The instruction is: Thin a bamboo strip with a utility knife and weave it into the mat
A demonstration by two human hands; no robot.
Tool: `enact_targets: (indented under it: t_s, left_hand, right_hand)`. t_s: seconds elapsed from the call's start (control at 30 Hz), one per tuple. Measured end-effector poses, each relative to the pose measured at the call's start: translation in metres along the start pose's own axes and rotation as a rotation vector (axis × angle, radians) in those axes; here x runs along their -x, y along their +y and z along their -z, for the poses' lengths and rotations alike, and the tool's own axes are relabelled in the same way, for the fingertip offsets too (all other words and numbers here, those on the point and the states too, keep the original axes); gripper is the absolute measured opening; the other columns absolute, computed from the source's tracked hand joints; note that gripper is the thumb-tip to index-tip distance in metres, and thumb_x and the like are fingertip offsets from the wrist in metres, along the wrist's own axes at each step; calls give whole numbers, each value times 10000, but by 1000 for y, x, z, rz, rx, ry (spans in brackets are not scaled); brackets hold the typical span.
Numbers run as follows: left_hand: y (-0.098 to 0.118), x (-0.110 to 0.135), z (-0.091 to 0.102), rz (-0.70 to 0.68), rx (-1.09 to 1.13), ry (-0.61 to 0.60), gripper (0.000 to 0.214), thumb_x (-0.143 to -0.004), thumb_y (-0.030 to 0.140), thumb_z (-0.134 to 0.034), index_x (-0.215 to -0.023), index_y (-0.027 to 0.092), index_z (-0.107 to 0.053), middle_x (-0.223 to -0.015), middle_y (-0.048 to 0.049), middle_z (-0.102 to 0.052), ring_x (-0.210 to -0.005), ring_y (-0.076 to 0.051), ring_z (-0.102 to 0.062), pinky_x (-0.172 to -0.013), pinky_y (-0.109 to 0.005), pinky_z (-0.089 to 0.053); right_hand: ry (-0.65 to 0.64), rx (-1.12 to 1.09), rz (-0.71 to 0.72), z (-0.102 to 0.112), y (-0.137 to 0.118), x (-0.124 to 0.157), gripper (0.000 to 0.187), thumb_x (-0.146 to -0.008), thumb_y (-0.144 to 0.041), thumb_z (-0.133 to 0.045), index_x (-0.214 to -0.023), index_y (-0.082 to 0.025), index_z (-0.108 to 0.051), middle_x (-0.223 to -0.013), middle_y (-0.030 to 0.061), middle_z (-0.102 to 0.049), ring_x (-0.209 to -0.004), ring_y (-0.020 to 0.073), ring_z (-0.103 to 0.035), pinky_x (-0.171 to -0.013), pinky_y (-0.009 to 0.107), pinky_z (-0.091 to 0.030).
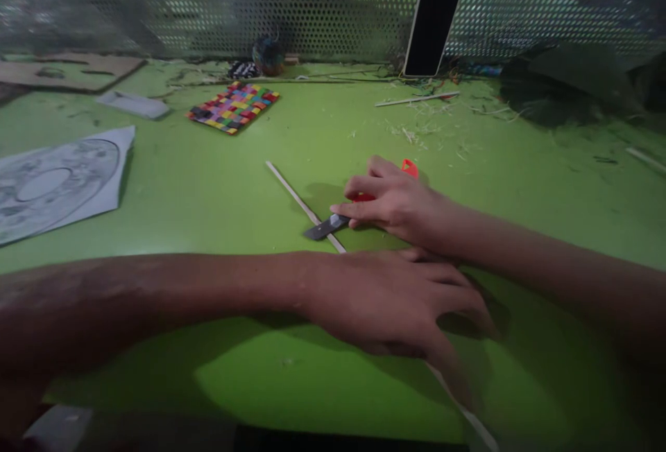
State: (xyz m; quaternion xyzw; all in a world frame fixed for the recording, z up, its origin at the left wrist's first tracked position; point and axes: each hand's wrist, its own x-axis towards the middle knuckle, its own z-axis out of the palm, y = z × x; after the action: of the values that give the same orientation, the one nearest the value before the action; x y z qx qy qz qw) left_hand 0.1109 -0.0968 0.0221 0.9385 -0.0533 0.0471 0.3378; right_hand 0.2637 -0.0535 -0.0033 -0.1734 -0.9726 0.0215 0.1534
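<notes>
A green table point(182, 209) forms the work surface. The left hand point(385, 303) lies palm down near its front edge, fingers spread and bent; whether it grips anything cannot be determined. The right hand point(398, 202), just beyond, is closed on an orange-handled knife point(325, 228). The blade crosses over a thin pale strip point(291, 192) slanting mid-table and running under the left hand.
</notes>
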Motion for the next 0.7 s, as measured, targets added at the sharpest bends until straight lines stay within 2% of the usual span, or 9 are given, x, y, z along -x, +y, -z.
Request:
enact_targets:
  t_s: [0.3,0.43,0.53,0.7]
  left_hand:
    - [0,-2,2,26,45,-25,329,-915,133,-575,-955,361,-810,-1397,61,-647,-1442,-215,-479,-1184,-358,-409]
    - [0,-2,2,20,75,4,312,-916,154,-594,-950,380,-806,-1380,72,-651,-1426,-203,-491,-1194,-353,-395]
    - [0,-2,3,36,68,8,296,-914,167,-613,-939,386,-810,-1363,82,-655,-1430,-202,-496,-1190,-353,-407]
    - [-2,-2,2,-7,-16,-45,341,-954,182,-532,-979,369,-816,-1419,79,-632,-1487,-189,-440,-1230,-359,-366]
  right_hand:
    - [-3,24,7,1,-1,-1,276,-1074,-249,-487,-1080,-207,-760,-1009,88,-652,-906,216,-468,-757,354,-407]
    - [-31,68,-20,-5,3,-19,290,-1082,-221,-457,-1119,-194,-743,-1005,83,-642,-901,207,-479,-756,348,-404]
    - [-53,104,-11,-15,10,-35,286,-1082,-290,-490,-1125,-154,-739,-1039,98,-644,-907,211,-486,-747,352,-396]
    - [123,141,-65,-20,15,-37,335,-1092,-327,-458,-1135,-128,-723,-1068,130,-636,-991,243,-540,-840,396,-428]
